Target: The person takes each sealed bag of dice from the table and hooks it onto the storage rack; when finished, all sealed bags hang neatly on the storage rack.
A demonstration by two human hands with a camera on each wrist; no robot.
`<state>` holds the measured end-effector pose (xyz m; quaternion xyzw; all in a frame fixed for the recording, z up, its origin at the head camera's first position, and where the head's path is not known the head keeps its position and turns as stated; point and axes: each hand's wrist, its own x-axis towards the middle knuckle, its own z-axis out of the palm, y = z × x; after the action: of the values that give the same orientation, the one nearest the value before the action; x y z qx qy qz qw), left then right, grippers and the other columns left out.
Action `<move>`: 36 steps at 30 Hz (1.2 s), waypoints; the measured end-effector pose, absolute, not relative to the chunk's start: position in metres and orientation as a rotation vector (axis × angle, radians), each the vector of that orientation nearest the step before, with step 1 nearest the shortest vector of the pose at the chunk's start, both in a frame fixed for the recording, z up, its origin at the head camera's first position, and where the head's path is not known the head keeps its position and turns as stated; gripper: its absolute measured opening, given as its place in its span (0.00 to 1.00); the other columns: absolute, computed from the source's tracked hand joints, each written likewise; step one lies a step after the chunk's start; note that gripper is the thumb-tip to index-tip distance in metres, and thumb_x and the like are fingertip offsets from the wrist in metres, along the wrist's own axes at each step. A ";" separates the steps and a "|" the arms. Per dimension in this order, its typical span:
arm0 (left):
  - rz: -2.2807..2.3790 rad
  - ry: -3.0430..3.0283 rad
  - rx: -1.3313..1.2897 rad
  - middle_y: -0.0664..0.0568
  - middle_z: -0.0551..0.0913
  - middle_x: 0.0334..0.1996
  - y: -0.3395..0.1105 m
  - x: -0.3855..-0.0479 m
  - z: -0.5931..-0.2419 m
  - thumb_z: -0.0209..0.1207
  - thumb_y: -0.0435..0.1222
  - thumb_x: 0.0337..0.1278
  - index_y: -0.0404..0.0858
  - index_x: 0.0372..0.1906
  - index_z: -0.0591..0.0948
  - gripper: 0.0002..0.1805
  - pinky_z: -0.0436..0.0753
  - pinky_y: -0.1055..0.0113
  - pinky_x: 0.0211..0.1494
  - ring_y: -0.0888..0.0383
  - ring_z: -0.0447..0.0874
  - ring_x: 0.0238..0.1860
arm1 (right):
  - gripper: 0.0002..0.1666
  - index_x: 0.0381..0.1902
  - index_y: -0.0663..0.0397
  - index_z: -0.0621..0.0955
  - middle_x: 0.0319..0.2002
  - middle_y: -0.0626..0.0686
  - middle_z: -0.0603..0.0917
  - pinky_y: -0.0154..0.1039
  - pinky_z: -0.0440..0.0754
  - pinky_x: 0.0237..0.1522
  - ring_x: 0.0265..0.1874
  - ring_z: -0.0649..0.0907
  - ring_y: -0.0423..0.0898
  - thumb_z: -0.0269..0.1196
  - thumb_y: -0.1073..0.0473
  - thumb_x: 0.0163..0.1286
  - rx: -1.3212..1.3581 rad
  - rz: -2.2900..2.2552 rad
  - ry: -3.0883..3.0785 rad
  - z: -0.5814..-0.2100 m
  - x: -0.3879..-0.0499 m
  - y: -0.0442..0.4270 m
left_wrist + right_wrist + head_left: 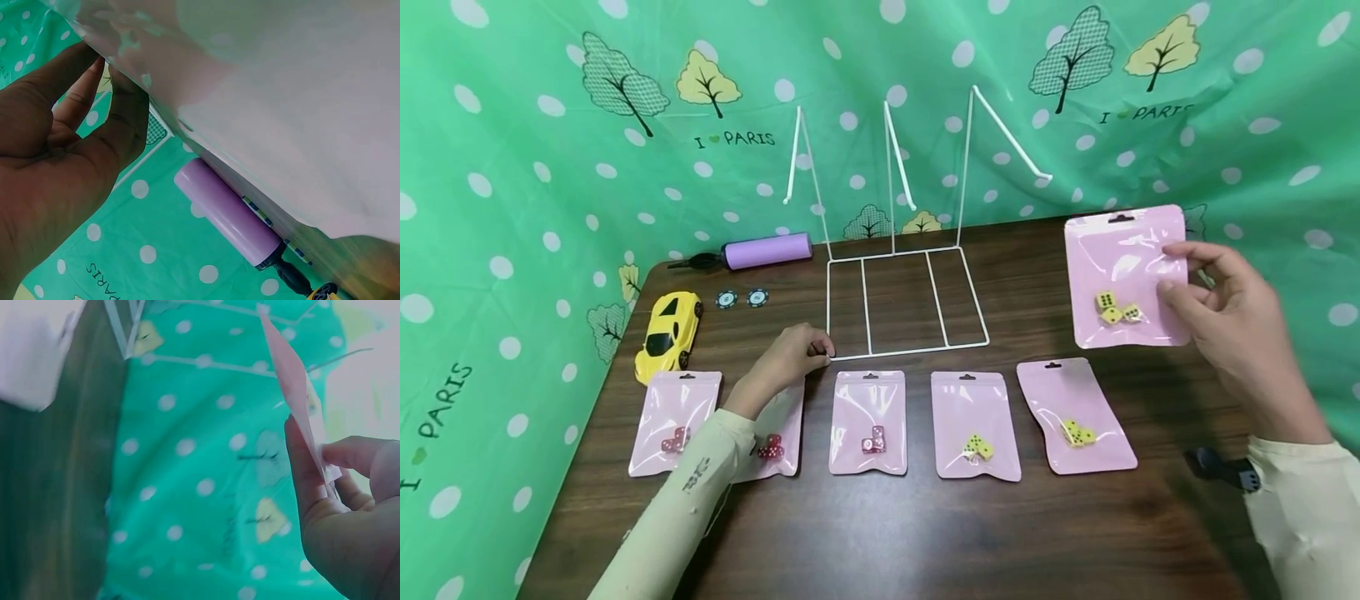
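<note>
My right hand (pixel 1240 325) pinches the right edge of a pink zip pouch (pixel 1131 250) with yellow dice (pixel 1111 308) in its clear front, held upright above the table. In the right wrist view the pouch (pixel 290 369) appears nearly edge-on between thumb and fingers. My left hand (pixel 786 367) pinches the front left corner of a white wire display rack (pixel 906 352). Three hooks (pixel 898 150) on the rack bear nothing. Under the left forearm, a pouch with red dice (pixel 771 447) is partly hidden. In the left wrist view the hand (pixel 69 131) is beside a large pale pouch surface.
Along the front lie more pink pouches: red dice in the left ones (pixel 655 417) and middle one (pixel 868 400), yellow in the right ones (pixel 970 408). Back left are a yellow toy car (pixel 668 333), two poker chips (pixel 726 298) and a purple hand pump (pixel 767 251). A green curtain (pixel 880 50) hangs behind.
</note>
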<state>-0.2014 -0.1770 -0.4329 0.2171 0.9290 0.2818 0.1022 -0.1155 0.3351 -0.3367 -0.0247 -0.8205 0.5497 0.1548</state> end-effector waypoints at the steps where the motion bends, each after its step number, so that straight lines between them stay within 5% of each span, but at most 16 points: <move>1: 0.829 2.742 0.641 0.47 0.84 0.34 -0.177 -0.201 -0.433 0.68 0.25 0.65 0.36 0.35 0.86 0.05 0.83 0.55 0.49 0.50 0.83 0.41 | 0.25 0.66 0.42 0.80 0.50 0.49 0.74 0.26 0.74 0.21 0.29 0.80 0.35 0.61 0.71 0.79 -0.045 1.635 -2.306 -0.333 -0.116 0.331; 9: 0.820 2.743 0.653 0.46 0.84 0.35 -0.178 -0.201 -0.433 0.68 0.25 0.66 0.34 0.36 0.87 0.03 0.82 0.54 0.49 0.49 0.82 0.42 | 0.25 0.65 0.60 0.82 0.58 0.56 0.79 0.26 0.75 0.19 0.25 0.81 0.42 0.62 0.79 0.74 0.206 1.950 -1.933 -0.312 -0.113 0.304; 13: 0.829 2.745 0.654 0.46 0.84 0.34 -0.178 -0.201 -0.433 0.68 0.24 0.65 0.35 0.36 0.86 0.04 0.83 0.54 0.49 0.49 0.82 0.41 | 0.24 0.64 0.64 0.82 0.59 0.59 0.80 0.27 0.85 0.29 0.30 0.86 0.43 0.62 0.81 0.73 0.294 2.007 -1.825 -0.304 -0.112 0.292; 18: 0.827 2.752 0.650 0.47 0.84 0.33 -0.178 -0.201 -0.433 0.68 0.24 0.65 0.36 0.35 0.86 0.05 0.82 0.55 0.48 0.50 0.82 0.41 | 0.24 0.65 0.68 0.80 0.58 0.62 0.78 0.29 0.87 0.33 0.33 0.87 0.44 0.61 0.81 0.73 0.365 2.031 -1.787 -0.299 -0.114 0.279; 36: 0.823 2.745 0.640 0.46 0.83 0.35 -0.177 -0.201 -0.435 0.68 0.25 0.66 0.34 0.35 0.86 0.04 0.83 0.55 0.49 0.50 0.82 0.41 | 0.23 0.62 0.59 0.83 0.49 0.58 0.74 0.26 0.76 0.21 0.24 0.76 0.42 0.64 0.78 0.73 0.309 2.021 -1.878 -0.307 -0.148 0.254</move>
<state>-0.2009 -0.1774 -0.4347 0.2170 0.9299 0.2788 0.1026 -0.1481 0.2543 -0.3070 0.1096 -0.6652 0.7158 0.1819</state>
